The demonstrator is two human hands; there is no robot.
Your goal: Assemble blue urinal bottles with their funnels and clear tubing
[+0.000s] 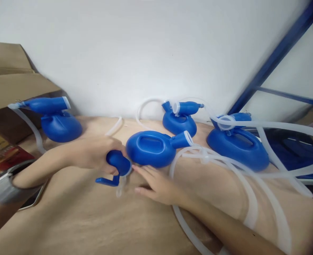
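My left hand [103,152] is wrapped round a blue plastic funnel head [120,163] with a pale rim and an angled blue handle [108,181]. A clear flap [120,187] hangs below the rim. My right hand [158,186] has its fingers stretched out, the tips close to that rim; whether they touch it I cannot tell. Just behind both hands a blue urinal bottle [151,148] lies on its side, its white-rimmed mouth pointing right. A coiled translucent hose [248,191] runs over the table to the right of it, partly under my right forearm.
More blue urinal bottles with funnel heads and hoses stand at the back left [61,127], back middle [179,124] and right [236,148]. An opened cardboard box [21,85] is at the left. Brown paper [92,219] covers the table. A blue metal frame [275,56] rises at right.
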